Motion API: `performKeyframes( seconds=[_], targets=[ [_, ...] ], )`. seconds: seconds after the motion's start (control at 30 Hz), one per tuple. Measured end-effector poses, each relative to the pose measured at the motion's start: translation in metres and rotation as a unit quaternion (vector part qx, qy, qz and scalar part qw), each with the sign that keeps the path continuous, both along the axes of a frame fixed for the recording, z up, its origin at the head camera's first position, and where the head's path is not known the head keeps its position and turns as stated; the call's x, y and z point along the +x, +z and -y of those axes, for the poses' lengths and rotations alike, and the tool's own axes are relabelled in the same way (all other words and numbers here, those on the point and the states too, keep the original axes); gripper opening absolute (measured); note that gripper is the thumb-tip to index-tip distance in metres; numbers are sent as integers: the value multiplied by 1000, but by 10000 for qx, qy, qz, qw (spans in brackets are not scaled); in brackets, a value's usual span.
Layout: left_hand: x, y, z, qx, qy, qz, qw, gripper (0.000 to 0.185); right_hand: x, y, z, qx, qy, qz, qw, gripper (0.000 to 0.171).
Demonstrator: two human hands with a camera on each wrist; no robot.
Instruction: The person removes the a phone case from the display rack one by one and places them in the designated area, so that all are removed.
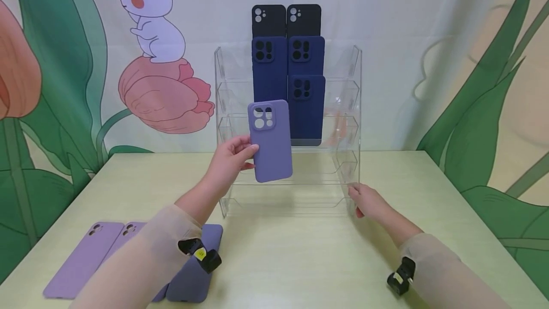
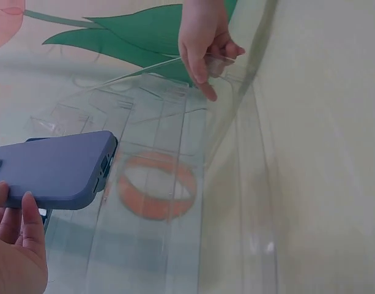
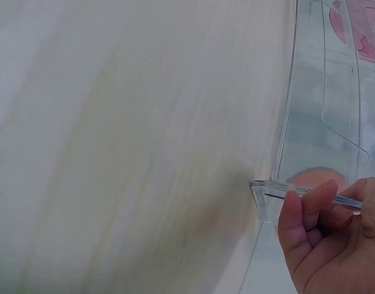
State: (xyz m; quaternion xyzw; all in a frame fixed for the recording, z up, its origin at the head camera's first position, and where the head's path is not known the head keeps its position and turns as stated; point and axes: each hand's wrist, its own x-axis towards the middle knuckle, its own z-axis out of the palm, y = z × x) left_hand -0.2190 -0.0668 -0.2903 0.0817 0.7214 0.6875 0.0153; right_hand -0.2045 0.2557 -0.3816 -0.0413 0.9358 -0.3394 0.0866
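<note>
My left hand [image 1: 231, 156] pinches a lavender phone case [image 1: 274, 151] by its left edge, thumb on the back. The case stands nearly upright, camera cutouts at the top, in front of the middle tiers of a clear acrylic display rack [image 1: 291, 184]. In the left wrist view the same case [image 2: 59, 168] juts out above the fingers, overlapping the rack's tiers. My right hand [image 1: 370, 200] grips the rack's lower right front edge. The right wrist view shows its fingers [image 3: 291, 217] curled round the clear side panel [image 3: 297, 188].
Two black phone cases [image 1: 269, 20] stand on the rack's top tier, with three navy cases [image 1: 307, 113] below them. Several purple and grey-purple cases [image 1: 86, 261] lie on the table [image 1: 300, 261] at the front left, partly hidden by my left sleeve. A printed backdrop [image 1: 394, 61] hangs behind.
</note>
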Motion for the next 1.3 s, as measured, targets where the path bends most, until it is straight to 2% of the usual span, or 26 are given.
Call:
performKeyframes(
  seconds=[0.37,0.57,0.93,1.3],
  targets=[
    [16,-19,8,-50,-129,284,9995,32,-2,0,-1,-79,9,60,10000,49],
    [22,-29,11,-60,-151,399,9991,30,-1,0,-1,-38,77,-71,9999,49],
    [38,-48,23,-347,-287,587,9973,32,-2,-2,-1,-28,152,-52,9999,50],
    [56,-59,34,-514,-505,730,9947,33,-1,-1,-1,-34,92,11,10000,51]
  ],
)
